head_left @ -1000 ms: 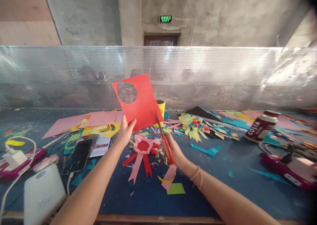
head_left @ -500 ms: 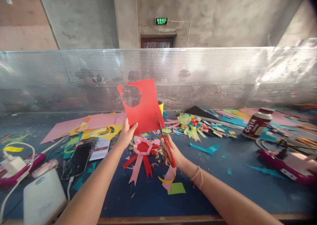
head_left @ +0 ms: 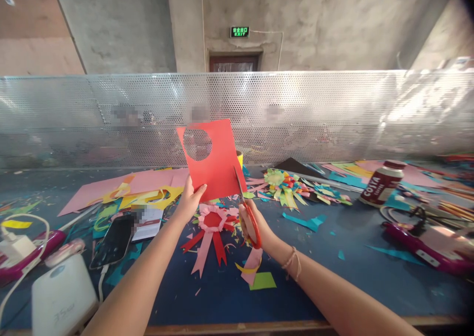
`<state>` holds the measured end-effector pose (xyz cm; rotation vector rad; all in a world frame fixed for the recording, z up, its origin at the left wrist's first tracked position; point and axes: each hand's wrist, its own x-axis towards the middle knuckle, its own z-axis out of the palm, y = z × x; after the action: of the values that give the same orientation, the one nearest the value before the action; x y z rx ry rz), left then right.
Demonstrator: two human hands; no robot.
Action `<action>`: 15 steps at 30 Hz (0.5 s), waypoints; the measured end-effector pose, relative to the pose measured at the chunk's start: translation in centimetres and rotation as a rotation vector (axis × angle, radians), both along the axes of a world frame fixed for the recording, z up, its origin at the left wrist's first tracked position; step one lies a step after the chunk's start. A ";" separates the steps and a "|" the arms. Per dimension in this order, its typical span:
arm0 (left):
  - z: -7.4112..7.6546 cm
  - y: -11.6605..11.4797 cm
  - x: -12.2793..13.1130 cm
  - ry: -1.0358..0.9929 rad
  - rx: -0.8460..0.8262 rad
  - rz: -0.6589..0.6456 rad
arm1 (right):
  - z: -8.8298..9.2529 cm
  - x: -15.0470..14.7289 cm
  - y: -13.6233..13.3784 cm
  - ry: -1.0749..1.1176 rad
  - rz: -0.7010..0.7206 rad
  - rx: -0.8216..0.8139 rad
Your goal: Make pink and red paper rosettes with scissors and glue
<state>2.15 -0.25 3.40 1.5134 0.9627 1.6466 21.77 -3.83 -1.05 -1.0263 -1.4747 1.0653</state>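
A sheet of red paper with a round hole near its upper left corner stands raised above the table. My left hand pinches its lower left edge, thumb in front. In my right hand are scissors with red handles, their blades pointing up at the right part of the sheet's lower edge. Below the sheet, a pink and red paper rosette with hanging ribbon tails lies on the blue table.
Multicoloured rosettes and a brown bottle are to the right. A phone and a white power bank lie left. Paper scraps are scattered about, and a perforated metal screen stands behind.
The view has shifted slightly, moving the table items a little to the left. Both hands keep their holds, and the scissors' handles look slightly wider apart.
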 end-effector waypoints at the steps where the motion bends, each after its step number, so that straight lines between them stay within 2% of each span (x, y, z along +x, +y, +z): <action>1: 0.0 0.0 0.0 0.001 0.000 0.000 | 0.1 0.0 -0.1 0.009 0.020 -0.003; 6: 0.0 -0.2 0.2 -0.007 -0.018 -0.009 | 0.3 0.0 -0.3 0.110 0.116 -0.061; 15: 0.4 -0.7 0.6 -0.099 -0.117 -0.128 | 0.5 0.2 0.0 0.116 0.107 -0.046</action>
<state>2.75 -0.94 3.78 1.3735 0.8748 1.5336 21.93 -3.82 -0.59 -0.9097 -1.4295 1.2197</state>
